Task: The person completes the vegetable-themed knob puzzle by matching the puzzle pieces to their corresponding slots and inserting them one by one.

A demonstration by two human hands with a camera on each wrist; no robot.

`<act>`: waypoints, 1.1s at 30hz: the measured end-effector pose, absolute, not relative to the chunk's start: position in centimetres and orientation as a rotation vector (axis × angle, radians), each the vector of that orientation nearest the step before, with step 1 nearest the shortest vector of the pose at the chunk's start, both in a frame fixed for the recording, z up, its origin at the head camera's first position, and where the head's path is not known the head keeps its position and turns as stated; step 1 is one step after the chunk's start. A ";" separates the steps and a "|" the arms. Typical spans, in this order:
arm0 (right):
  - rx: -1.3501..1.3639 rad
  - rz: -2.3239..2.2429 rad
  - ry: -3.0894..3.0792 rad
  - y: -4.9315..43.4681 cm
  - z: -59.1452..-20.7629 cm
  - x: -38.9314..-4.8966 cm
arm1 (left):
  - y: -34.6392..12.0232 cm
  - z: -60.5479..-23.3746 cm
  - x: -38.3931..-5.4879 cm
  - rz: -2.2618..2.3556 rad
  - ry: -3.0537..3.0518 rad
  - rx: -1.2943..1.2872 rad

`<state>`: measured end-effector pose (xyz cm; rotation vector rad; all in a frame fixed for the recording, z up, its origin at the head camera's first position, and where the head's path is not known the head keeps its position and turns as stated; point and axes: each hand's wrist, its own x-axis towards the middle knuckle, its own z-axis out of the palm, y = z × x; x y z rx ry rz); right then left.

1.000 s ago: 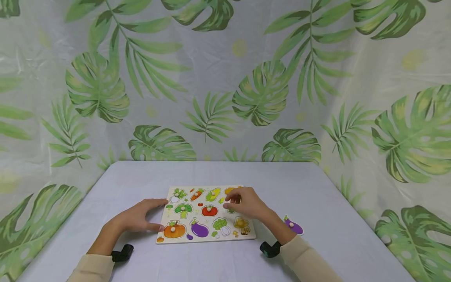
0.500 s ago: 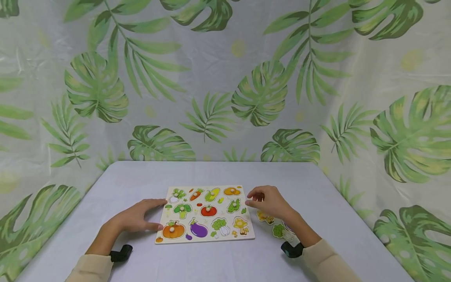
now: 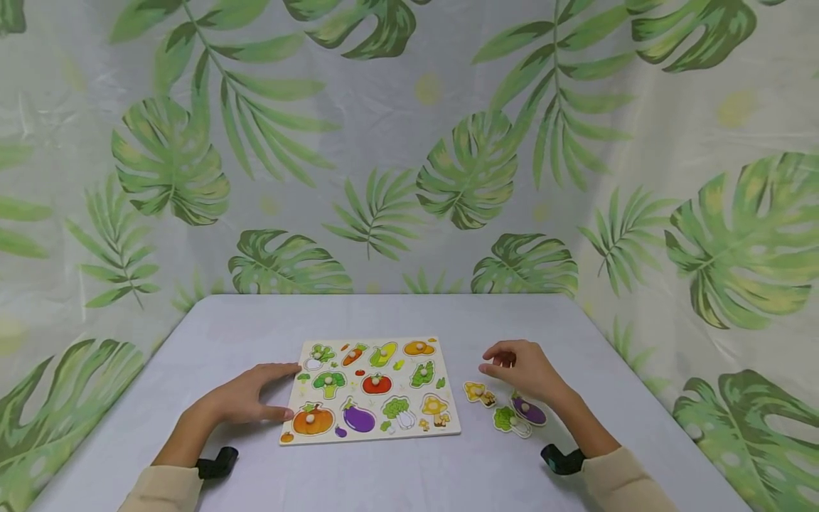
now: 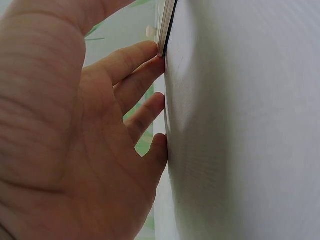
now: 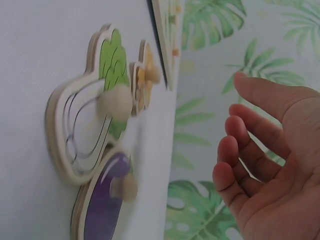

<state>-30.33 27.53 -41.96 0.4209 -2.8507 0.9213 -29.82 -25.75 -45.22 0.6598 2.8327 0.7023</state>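
Observation:
A wooden vegetable peg puzzle board (image 3: 402,385) lies on the table. My left hand (image 3: 252,395) rests at its left edge, thumb and fingers spread; in the left wrist view the fingertips (image 4: 159,100) are right by the board's corner. My right hand (image 3: 521,370) hovers right of the board with loosely bent fingers, holding nothing. Close by it lie three loose knobbed pieces: a mushroom (image 3: 478,392), a cabbage (image 3: 512,421) and an eggplant (image 3: 530,411). In the right wrist view the cabbage piece (image 5: 82,115) overlaps the eggplant piece (image 5: 102,205).
Knobbed pieces, among them a pumpkin (image 3: 313,419), a tomato (image 3: 377,384) and a leafy green one (image 3: 423,374), sit in the board. The bottom row's eggplant, cabbage and mushroom places have no knobs. A leaf-patterned curtain (image 3: 384,142) surrounds the white table (image 3: 358,476).
My right hand has moved right, from over the board's right side to above the loose pieces. The leafy green piece and the loose pieces have come into view. My left hand stays at the board's edge.

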 end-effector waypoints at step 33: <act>0.372 0.963 -2.993 34.3 -44.0 -27.8 | -25.9 -45.6 -29.9 0.701 2.847 0.688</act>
